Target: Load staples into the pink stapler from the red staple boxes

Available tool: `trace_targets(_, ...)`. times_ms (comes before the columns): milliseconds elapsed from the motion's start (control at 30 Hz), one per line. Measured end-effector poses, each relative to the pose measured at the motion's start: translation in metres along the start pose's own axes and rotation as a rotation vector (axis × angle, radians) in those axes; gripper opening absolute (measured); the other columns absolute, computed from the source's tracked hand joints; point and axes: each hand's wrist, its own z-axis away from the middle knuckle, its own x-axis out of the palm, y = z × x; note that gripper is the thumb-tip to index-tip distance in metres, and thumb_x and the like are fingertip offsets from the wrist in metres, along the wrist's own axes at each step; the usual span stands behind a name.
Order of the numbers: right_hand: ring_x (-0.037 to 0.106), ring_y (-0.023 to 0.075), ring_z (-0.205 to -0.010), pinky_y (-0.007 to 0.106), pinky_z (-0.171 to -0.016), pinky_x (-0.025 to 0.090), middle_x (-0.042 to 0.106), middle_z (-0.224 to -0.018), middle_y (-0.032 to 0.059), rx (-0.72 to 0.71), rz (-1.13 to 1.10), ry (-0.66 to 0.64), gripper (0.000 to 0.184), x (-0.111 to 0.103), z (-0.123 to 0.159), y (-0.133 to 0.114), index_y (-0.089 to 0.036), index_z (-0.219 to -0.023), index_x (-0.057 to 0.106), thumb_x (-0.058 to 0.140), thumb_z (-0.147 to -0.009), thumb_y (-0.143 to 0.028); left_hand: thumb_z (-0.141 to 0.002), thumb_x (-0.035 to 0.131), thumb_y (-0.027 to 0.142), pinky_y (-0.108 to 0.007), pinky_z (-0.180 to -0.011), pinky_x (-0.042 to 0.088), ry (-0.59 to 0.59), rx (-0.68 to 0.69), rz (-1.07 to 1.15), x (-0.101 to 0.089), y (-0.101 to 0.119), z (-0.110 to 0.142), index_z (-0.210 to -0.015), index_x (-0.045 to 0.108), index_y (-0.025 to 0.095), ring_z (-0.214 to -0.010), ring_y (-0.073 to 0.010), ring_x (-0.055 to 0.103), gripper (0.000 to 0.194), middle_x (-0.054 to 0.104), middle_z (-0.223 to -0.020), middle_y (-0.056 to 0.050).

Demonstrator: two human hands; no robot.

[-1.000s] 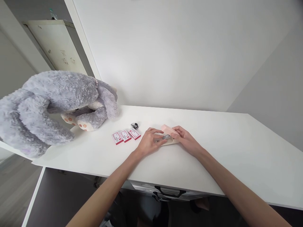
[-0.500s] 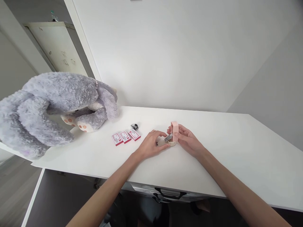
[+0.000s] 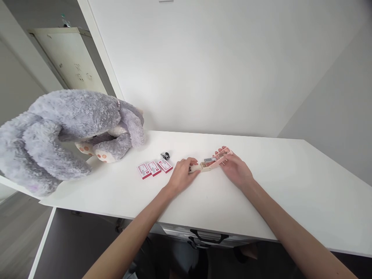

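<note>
Plainly, in head view, we hold an opened pink-and-cream plastic stapler [image 3: 207,167] between front and back edges of the white desk [image 3: 279,170], left hand [image 3: 180,173] pinching its cream end [image 3: 196,168], right hand [image 3: 236,167] cradling its pink end [image 3: 216,163]; probably light, stiff, best gripped there.

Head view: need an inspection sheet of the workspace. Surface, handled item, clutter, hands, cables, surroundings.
Surface: white tabletop, no spills seen.
Handled item: pink-and-cream stapler, opened out wide, metal parts showing.
Clutter: three red-and-white boxes in a row, small black object behind them, grey plush toy at the left end.
Hands: left hand on the cream end; right hand holding the pink end.
Cables: nothing seen.
Surroundings: pale wall behind, cabinet back left.
</note>
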Motion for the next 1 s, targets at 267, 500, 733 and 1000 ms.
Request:
trace_targets(267,0.067,0.0245,-0.113,0.045,-0.107,0.054,0.066,-0.114,0.0018,0.022,-0.077,0.331,0.041,-0.007,-0.004,0.006,-0.027,-0.101,0.071,0.09,-0.065,-0.025,-0.095,0.063,0.028,-0.047,-0.106,0.039,0.1,-0.024,-0.089,-0.003,0.002,0.001,-0.113,0.061,0.023,-0.117,-0.0262,0.056,0.019,0.069,-0.119,-0.004)
trace_targets(500,0.064,0.0236,-0.111,0.043,-0.102,0.055,0.065,-0.111,0.0036,-0.019,0.287,0.412,0.031,-0.006,-0.001,0.012,-0.025,-0.103,0.067,0.076,-0.073,-0.026,-0.096,0.062,0.024,-0.048,-0.109,0.033,0.17,0.073,-0.17,-0.003,0.002,0.002,-0.119,0.058,0.022,-0.125,-0.0278,0.049,0.024,0.068,-0.122,-0.006)
trace_targets(733,0.065,0.0232,-0.105,0.043,-0.097,0.055,0.066,-0.109,0.0053,-0.046,0.385,0.426,0.03,-0.007,-0.001,0.016,-0.023,-0.103,0.062,0.07,-0.074,-0.025,-0.1,0.056,0.025,-0.049,-0.111,0.032,0.188,0.186,-0.214,-0.003,0.002,0.004,-0.128,0.053,0.023,-0.13,-0.0285,0.046,0.028,0.065,-0.129,-0.008)
trace_targets(1000,0.062,0.0212,-0.093,0.036,-0.082,0.049,0.068,-0.1,0.0038,-0.271,0.586,0.476,0.015,0.008,0.014,-0.003,-0.023,-0.092,0.064,0.059,-0.078,-0.022,-0.103,0.049,0.037,-0.05,-0.116,0.033,0.394,0.168,-0.18,-0.008,0.002,0.004,-0.132,0.047,0.02,-0.137,-0.0288,0.043,0.033,0.049,-0.145,-0.016)
